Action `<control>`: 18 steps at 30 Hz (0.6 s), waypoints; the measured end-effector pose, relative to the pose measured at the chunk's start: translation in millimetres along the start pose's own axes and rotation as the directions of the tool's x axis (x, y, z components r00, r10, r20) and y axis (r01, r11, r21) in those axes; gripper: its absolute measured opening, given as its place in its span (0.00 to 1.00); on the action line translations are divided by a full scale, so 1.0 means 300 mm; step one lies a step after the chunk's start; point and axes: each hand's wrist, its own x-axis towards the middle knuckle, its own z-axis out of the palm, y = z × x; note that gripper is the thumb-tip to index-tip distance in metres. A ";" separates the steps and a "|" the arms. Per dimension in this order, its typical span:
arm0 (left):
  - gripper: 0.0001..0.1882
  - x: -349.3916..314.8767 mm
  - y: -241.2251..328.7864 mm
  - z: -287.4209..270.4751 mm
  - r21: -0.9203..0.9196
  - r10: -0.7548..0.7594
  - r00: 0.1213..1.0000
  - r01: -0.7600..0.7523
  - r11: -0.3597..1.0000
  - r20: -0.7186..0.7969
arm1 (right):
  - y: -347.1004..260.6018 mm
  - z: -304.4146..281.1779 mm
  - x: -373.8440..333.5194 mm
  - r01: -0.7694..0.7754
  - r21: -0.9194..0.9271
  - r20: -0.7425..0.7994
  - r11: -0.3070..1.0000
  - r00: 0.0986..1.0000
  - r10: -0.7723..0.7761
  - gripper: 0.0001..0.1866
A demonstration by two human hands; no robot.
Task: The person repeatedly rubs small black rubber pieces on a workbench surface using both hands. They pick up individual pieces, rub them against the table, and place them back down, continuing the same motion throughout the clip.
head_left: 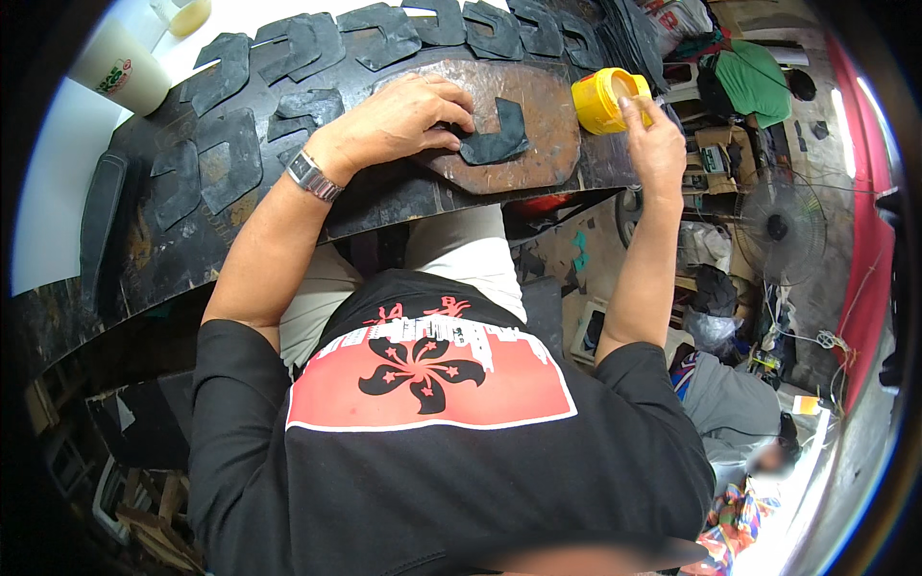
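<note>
My left hand [408,117], with a watch on its wrist, rests on a worn brown board [552,154]. Its fingers are curled, and thumb and fingertips pinch the left end of a black U-shaped piece [501,144] of flat, leather-like material. To the right, my right hand [659,144] is at the open mouth of a yellow plastic tub [597,104], which looks tilted at the board's right edge. Its fingers are pinched together at the rim; whatever they grip is hidden by the hand and tub.
Several similar black cut-outs [379,38] lie along the back and left of the dark table [288,216]. A white cup [120,67] stands at far left. Dark sheets [629,48] are stacked behind the tub. Two people and a fan [778,228] are off to the right.
</note>
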 end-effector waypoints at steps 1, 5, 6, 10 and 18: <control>0.15 -0.001 -0.001 0.001 0.004 0.006 1.000 -0.006 1.000 -0.002 | -0.007 0.003 -0.020 -0.029 -0.070 0.032 0.997 0.999 0.031 0.27; 0.15 0.000 0.002 0.003 -0.018 0.008 1.000 -0.009 1.000 -0.017 | -0.043 -0.024 -0.097 -0.030 -0.141 0.099 0.989 0.994 0.044 0.25; 0.15 -0.001 0.004 0.005 -0.026 0.001 1.000 -0.002 1.000 -0.025 | -0.049 -0.043 -0.112 -0.033 -0.160 0.151 0.986 0.987 0.058 0.25; 0.14 0.002 0.003 0.014 -0.025 -0.012 1.000 0.011 1.000 -0.028 | -0.097 -0.029 -0.191 0.238 0.183 0.084 0.954 0.963 -0.256 0.24; 0.12 -0.005 -0.017 0.021 -0.003 -0.003 0.999 0.003 1.000 -0.038 | -0.178 0.254 -0.364 0.407 0.163 0.116 0.899 0.897 -0.427 0.39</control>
